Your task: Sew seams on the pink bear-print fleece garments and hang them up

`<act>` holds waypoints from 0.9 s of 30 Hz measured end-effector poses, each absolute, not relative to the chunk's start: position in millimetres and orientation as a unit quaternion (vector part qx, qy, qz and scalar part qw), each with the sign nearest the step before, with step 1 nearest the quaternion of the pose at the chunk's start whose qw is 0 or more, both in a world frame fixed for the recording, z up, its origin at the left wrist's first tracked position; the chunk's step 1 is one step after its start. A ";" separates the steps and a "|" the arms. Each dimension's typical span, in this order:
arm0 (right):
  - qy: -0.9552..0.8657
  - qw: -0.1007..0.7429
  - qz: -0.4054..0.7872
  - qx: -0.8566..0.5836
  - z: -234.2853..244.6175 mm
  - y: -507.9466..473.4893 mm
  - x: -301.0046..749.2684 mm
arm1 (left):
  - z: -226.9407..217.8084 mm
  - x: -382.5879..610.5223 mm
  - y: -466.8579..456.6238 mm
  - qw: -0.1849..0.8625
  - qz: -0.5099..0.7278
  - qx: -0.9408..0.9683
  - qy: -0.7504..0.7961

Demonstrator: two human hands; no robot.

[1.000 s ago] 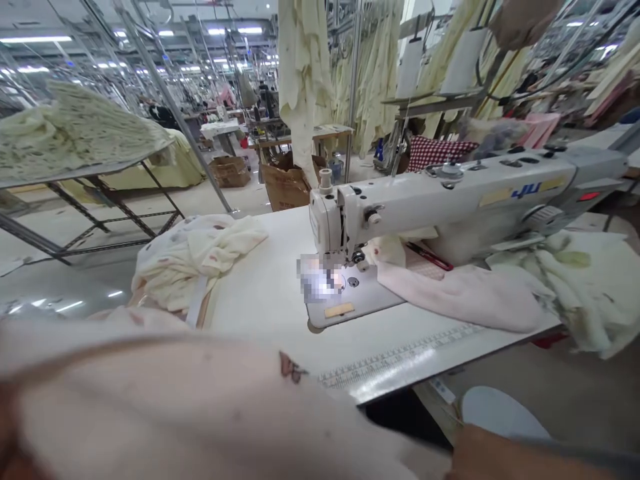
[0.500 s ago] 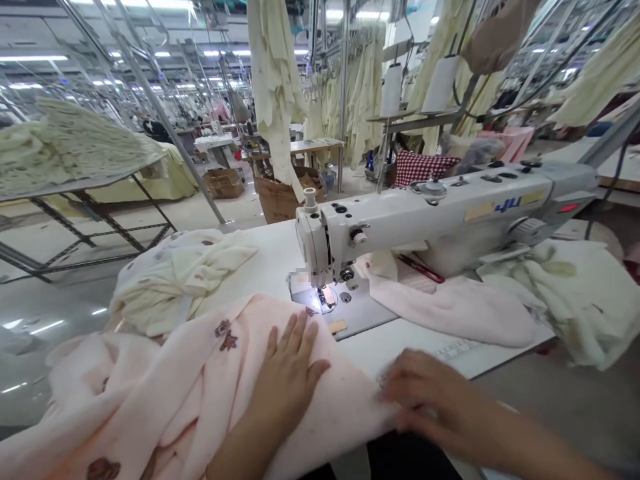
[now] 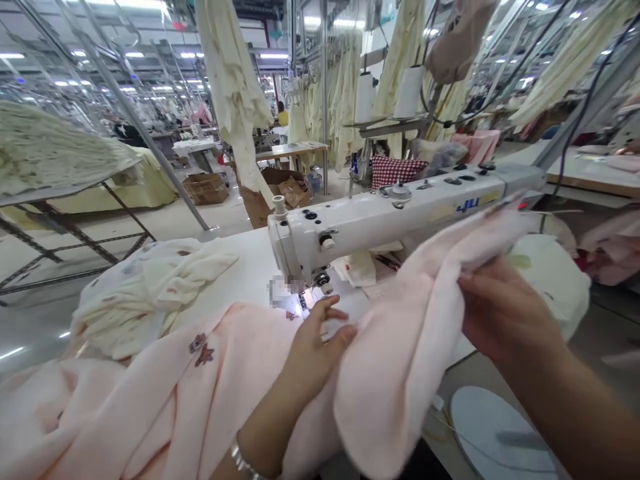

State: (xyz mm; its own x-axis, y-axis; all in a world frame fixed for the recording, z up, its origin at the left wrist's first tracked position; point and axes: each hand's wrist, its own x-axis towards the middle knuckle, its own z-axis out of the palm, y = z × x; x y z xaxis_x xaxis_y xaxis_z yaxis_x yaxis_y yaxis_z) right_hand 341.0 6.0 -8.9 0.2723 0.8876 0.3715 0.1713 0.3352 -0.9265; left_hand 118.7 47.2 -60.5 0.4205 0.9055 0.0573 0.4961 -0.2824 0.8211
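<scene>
My right hand (image 3: 503, 310) is raised at the right, its fingers closed on a folded pink fabric piece (image 3: 400, 340) that hangs down in front of the sewing machine (image 3: 350, 223). My left hand (image 3: 317, 353) is beside the machine's lit needle area, fingers apart, with the thumb close to the hanging piece; whether it touches that piece I cannot tell. Under and left of this hand spreads a large pink cloth (image 3: 250, 347) with small brown bear prints. Its far edge reaches the presser foot (image 3: 303, 303).
A heap of cream printed fabric (image 3: 155, 280) lies on the white table (image 3: 250, 243), left of the machine. Pale cloth (image 3: 555, 280) sits at the right end. Thread cones (image 3: 409, 93) stand behind, near a red checked cushion (image 3: 395, 172). A round pale disc (image 3: 500, 433) is low at right.
My right hand has moved right and up, and now lifts the pink piece that lay right of the needle. My left hand has risen from lying flat on the cloth. The view has shifted right.
</scene>
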 end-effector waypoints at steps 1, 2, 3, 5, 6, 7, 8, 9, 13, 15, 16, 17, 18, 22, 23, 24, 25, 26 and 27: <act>-0.506 0.625 0.302 -0.512 -14.8 0.6 346.4 | -58.4 115.6 50.7 0.404 0.267 0.741 0.465; -0.484 0.625 0.308 -0.529 -24.6 -4.8 352.5 | -56.8 111.8 54.5 0.409 0.261 0.739 0.468; -0.460 0.633 0.292 -0.550 -37.0 -10.3 358.6 | -55.9 108.1 58.2 0.396 0.258 0.743 0.475; -0.440 0.649 0.202 -0.587 -62.8 -20.3 368.6 | -56.2 105.2 64.3 0.356 0.257 0.750 0.494; -0.452 0.645 0.148 -0.598 -72.9 -24.1 372.1 | -57.3 107.1 66.2 0.338 0.254 0.755 0.502; -0.487 0.625 0.098 -0.602 -79.6 -26.6 374.4 | -58.7 111.3 67.2 0.324 0.251 0.760 0.504; -0.544 0.584 0.057 -0.599 -82.8 -27.4 376.1 | -60.2 117.3 67.2 0.312 0.241 0.771 0.500; -0.615 0.526 0.026 -0.587 -82.6 -26.2 377.6 | -61.5 124.2 66.2 0.296 0.218 0.791 0.489; -0.789 0.304 0.013 -0.534 -67.7 -8.6 388.6 | -63.2 143.9 58.8 0.222 0.089 0.864 0.443; -0.789 0.241 0.044 -0.564 -62.7 0.3 396.9 | -61.5 145.3 57.9 0.218 0.071 0.867 0.443; -0.783 0.215 0.054 -0.581 -61.6 3.3 400.3 | -60.4 145.9 59.0 0.220 0.079 0.867 0.440; -0.779 0.190 0.062 -0.595 -61.1 5.5 402.7 | -59.2 147.6 61.4 0.215 0.091 0.869 0.436; -0.776 0.168 0.070 -0.604 -60.8 6.9 403.9 | -58.4 151.3 65.0 0.205 0.107 0.872 0.431; -0.768 0.116 0.094 -0.623 -57.0 9.0 401.3 | -60.9 182.8 87.5 0.167 0.145 0.886 0.408; -0.765 0.108 0.098 -0.627 -55.3 9.1 401.0 | -62.6 191.1 93.2 0.170 0.145 0.888 0.402; -0.763 0.102 0.100 -0.631 -53.5 9.0 401.5 | -64.2 197.7 98.0 0.176 0.145 0.889 0.397; -0.760 0.096 0.104 -0.635 -51.8 8.7 402.9 | -65.1 202.1 101.5 0.183 0.150 0.888 0.395; -0.757 0.091 0.107 -0.639 -50.2 8.0 404.9 | -65.1 204.0 103.3 0.189 0.159 0.885 0.394; -0.755 0.086 0.111 -0.641 -48.8 7.1 407.2 | -63.9 203.8 103.5 0.194 0.173 0.881 0.395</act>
State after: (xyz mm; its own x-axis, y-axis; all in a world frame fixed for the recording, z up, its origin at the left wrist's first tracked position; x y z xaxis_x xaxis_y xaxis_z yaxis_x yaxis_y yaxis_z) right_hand 407.2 7.1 -48.8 -0.1638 0.9864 -0.0129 0.9485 0.1539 -0.2769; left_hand 203.8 103.5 -63.9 0.6278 0.7635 0.1513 0.6291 -0.6122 0.4791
